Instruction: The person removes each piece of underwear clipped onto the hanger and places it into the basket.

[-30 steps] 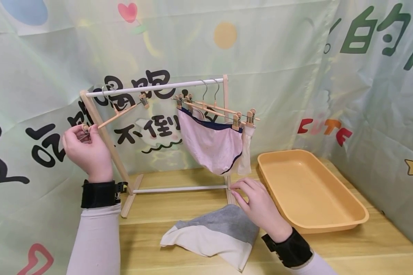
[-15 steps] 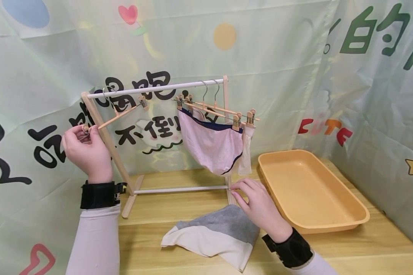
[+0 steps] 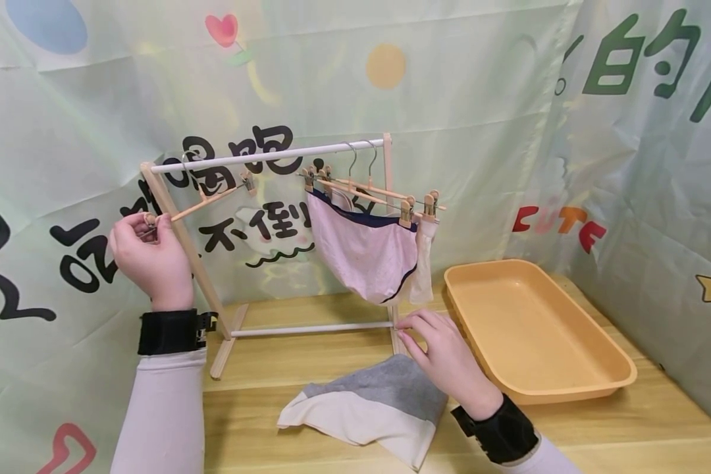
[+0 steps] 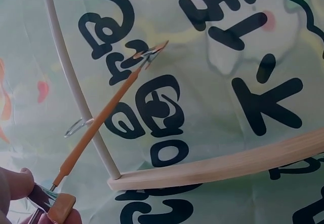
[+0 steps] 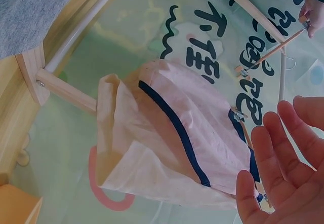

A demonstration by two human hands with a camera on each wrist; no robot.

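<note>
On the white top rail of a small wooden clothes rack (image 3: 266, 157) hangs a clip hanger (image 3: 213, 199) with no garment in its clips. My left hand (image 3: 157, 266) pinches the near clip (image 4: 62, 208) between thumb and fingers. Below the garments, my right hand (image 3: 447, 359) is loosely bent beside the rack's right upright, holding nothing; its fingers (image 5: 278, 168) are apart in the right wrist view. Pink underpants (image 3: 367, 247) with navy edging hang from one hanger, and a cream garment (image 3: 422, 270) hangs behind them. A grey and white cloth (image 3: 361, 411) lies below my right hand.
An orange plastic tray (image 3: 533, 329) sits at the right on the wooden table (image 3: 243, 421). A printed fabric backdrop (image 3: 468, 131) closes off the back and both sides. The rack's lower rail (image 3: 308, 328) runs low above the table.
The view has shifted very slightly. My left hand keeps its pinch on the hanger's clip, and my right hand stays in place. The garments and cloth have not visibly moved.
</note>
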